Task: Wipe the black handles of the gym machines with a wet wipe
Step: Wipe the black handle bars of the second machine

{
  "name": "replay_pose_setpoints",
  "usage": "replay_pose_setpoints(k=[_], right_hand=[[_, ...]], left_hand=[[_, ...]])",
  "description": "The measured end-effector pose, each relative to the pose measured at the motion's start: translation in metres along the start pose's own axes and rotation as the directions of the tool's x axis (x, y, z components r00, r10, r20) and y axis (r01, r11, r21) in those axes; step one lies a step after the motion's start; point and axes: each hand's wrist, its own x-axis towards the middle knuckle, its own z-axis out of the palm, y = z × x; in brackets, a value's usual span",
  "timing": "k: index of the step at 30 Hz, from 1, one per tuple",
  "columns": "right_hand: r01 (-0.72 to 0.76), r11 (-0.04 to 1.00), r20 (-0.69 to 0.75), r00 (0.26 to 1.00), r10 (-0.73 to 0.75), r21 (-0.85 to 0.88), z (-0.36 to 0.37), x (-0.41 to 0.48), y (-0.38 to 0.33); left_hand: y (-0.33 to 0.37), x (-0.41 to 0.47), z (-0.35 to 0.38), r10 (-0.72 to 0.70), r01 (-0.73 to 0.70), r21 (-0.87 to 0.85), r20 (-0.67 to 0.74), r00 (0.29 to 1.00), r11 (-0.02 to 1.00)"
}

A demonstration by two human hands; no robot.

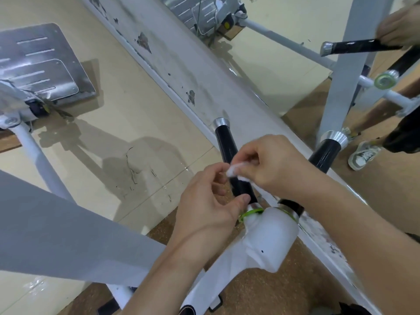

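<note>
Near black handle (225,142): the long axis runs away from me and leans slightly left. The chrome cap (221,122) is at the far end, and the near end meets a green ring (251,212) on the white joint (270,235).
Wet wipe (235,169): a small white wad over the handle's middle stretch, between my two hands. I cannot tell whether it touches the handle.
Right hand (275,164): enters from the lower right, knuckles up, with thumb and fingers pinching the wipe.
Left hand (209,205): enters from below with fingers loosely curled. The forefinger tip is at the wipe's edge and the thumb lies against the handle's near end. I cannot tell whether it grips the wipe.
Second black handle (326,155): just to the right, pointing away, with its near part hidden behind my right wrist.
Third black handle (356,47): upper right, nearly level, with its cap pointing left. Another person's hand (400,28) is wrapped round its right end.
Yellow sticker (226,25): on the far machine, too small to read.
Shoe (363,154): on the brown floor at right.
</note>
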Motion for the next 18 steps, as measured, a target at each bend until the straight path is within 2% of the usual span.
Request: replay_pose_setpoints(k=[3, 5, 7, 8, 10, 12, 13, 18], right_hand=[[-0.045, 0.987, -0.096, 0.994, 0.060, 0.155, 0.003, 0.005, 0.001], [-0.058, 0.975, -0.054, 0.996, 0.071, 0.215, -0.002, -0.004, 0.003], [-0.107, 0.977, 0.008, 0.994, 0.107, 0.186, -0.008, -0.016, 0.006], [-0.120, 0.986, 0.001, 0.993, 0.121, 0.112, -0.009, -0.022, 0.007], [-0.116, 0.987, -0.146, 0.984, 0.100, -0.109, -0.004, -0.031, 0.011], [-0.098, 0.967, -0.305, 0.952, 0.023, -0.234, 0.003, -0.037, 0.012], [-0.089, 0.967, -0.326, 0.945, 0.006, -0.240, 0.005, -0.040, 0.011], [-0.117, 0.953, -0.126, 0.988, 0.084, -0.280, -0.001, -0.036, 0.007]], left_hand=[[0.005, 0.008, 0.001, 0.099, -0.095, 0.088, -0.042, 0.994, 0.992], [0.012, 0.016, -0.001, 0.236, -0.224, 0.235, -0.026, 0.971, 0.946], [0.020, 0.024, -0.004, 0.321, -0.312, 0.373, 0.038, 0.946, 0.874], [0.022, 0.028, -0.005, 0.317, -0.317, 0.408, 0.070, 0.946, 0.856], [0.021, 0.033, -0.007, 0.245, -0.266, 0.419, 0.104, 0.964, 0.868], [0.018, 0.036, -0.008, 0.145, -0.160, 0.280, 0.074, 0.987, 0.946], [0.016, 0.037, -0.007, 0.106, -0.113, 0.200, 0.045, 0.993, 0.973], [0.008, 0.058, 0.003, 0.049, -0.034, 0.141, -0.102, 0.994, 0.989]])
